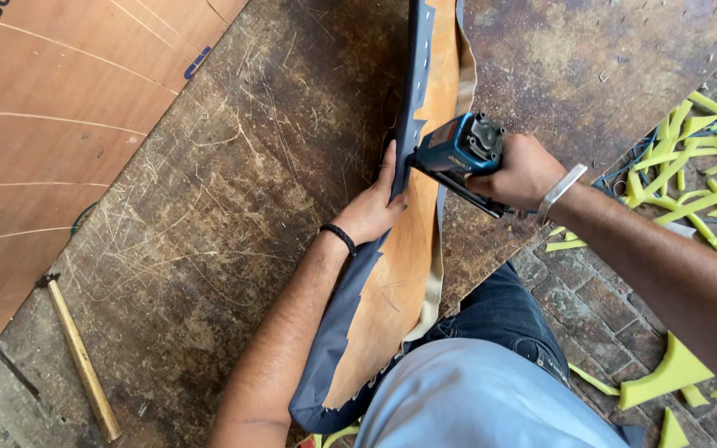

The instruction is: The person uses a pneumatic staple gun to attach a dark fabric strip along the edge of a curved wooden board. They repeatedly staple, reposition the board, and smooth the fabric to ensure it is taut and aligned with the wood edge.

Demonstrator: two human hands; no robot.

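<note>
a curved wooden panel (412, 241) edged in grey-blue fabric is standing on the scratched surface (209, 216). the left hand (373, 207) is pressing flat against it; the right hand (524, 172) is gripping a blue staple gun (458, 149) at its edge.

A wooden-handled hammer (80, 357) is seen lying at the lower left on the scratched, dark desk (234, 191), just beside a large sheet of brown plywood (51, 141) marked with thin curved lines. Yellow foam offcuts (699, 166) are scattered over the brick floor (599, 307) at the right, with a larger yellow wedge (674, 369) lower down.
</note>
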